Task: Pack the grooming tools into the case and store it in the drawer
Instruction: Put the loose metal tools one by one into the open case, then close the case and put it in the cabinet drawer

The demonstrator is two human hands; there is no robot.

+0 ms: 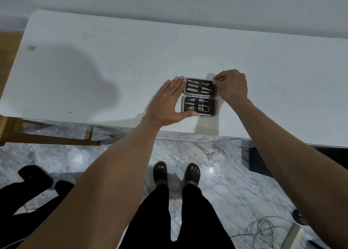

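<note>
White tabletop point(94, 60) held the open case point(199, 97) mid-frame; left hand point(167, 101) lay flat steadying its side, right hand point(230, 85) seemingly pinched the stiff, light lid's corner.

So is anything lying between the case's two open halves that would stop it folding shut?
Nothing visible. The case lies open, tools strapped in both halves; left hand and right hand sit at its outer edges.

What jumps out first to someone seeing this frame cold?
The open case, lying flat near the front edge of the white table, with metal tools strapped into both halves. The left hand is open and brackets the case's left side, while the right hand pinches its far right corner. Below, the person's sandalled feet stand on marble floor.
</note>
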